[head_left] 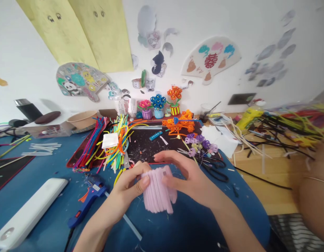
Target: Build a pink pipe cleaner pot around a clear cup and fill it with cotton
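A pale pink row of pipe cleaners (156,192), set side by side and bent into a curved, ribbed wall, is held up over the blue table. My left hand (131,182) grips its left side, with the thumb on the front and the fingers behind the top edge. On the right side, the thumb of my right hand (188,176) lies against the pink pipe cleaners. The index finger of that hand arches above them, clear of the piece, and its lower fingers are partly hidden. Left of my left hand lies a blue hot glue gun (92,197) with an orange trigger.
Bundles of coloured pipe cleaners (119,140) lie on a dark mat (143,148). Behind stand small pots of pipe-cleaner flowers (158,106). Purple flowers (201,143) and white paper (221,140) are at right. A long white device (30,213) occupies the left front. Another person's arm (314,189) is at far right.
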### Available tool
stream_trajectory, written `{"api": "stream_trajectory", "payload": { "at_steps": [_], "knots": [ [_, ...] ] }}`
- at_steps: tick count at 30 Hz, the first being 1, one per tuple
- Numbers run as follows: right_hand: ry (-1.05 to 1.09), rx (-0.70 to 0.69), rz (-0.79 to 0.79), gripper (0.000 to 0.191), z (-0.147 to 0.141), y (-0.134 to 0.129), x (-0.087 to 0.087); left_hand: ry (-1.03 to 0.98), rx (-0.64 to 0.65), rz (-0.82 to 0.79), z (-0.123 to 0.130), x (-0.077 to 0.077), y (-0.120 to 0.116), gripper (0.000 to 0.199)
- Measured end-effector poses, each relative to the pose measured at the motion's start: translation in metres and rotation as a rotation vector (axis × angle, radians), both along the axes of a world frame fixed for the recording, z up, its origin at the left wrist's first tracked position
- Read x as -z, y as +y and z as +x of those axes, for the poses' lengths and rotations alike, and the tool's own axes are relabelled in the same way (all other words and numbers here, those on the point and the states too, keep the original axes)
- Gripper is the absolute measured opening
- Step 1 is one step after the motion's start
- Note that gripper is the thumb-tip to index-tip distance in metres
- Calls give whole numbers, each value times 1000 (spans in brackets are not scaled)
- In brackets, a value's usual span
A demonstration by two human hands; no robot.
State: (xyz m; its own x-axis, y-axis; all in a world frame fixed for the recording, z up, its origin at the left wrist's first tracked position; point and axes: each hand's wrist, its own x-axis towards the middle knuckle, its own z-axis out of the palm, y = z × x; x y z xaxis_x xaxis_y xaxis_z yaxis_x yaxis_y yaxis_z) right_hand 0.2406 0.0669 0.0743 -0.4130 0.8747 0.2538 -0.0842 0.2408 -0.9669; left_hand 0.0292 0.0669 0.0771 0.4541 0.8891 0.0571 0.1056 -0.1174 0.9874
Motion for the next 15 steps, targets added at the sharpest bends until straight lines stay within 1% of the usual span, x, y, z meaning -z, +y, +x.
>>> {"api": "stream_trajectory", "payload": {
  "at_steps": [2,6,7,9,10,11,13,14,15],
  "knots": [
    [-53,-20,4,51,-1,-1,-1,-18,-13,-15,-1,0,0,34],
    [-218,-135,19,85,6,-12,-4,-71,-40,-50,-1,0,0,33],
    [-243,-152,27,92,8,-14,-5,-77,-37,-55,-1,1,0,32],
    [-245,-159,17,97,10,-16,-7,-77,-24,-60,-1,2,1,31],
    [-227,-149,2,94,10,-15,-7,-76,-19,-63,0,2,1,31],
    [-199,-132,-11,85,9,-14,-8,-75,-17,-69,0,3,1,32],
    [-145,-93,-5,59,6,-10,-9,-84,-14,-86,0,4,1,32],
    [-129,-77,14,49,4,-8,-10,-88,-13,-91,0,4,1,32],
    [-125,-63,35,42,3,-7,-10,-90,-16,-92,0,4,1,31]
  ]
}}
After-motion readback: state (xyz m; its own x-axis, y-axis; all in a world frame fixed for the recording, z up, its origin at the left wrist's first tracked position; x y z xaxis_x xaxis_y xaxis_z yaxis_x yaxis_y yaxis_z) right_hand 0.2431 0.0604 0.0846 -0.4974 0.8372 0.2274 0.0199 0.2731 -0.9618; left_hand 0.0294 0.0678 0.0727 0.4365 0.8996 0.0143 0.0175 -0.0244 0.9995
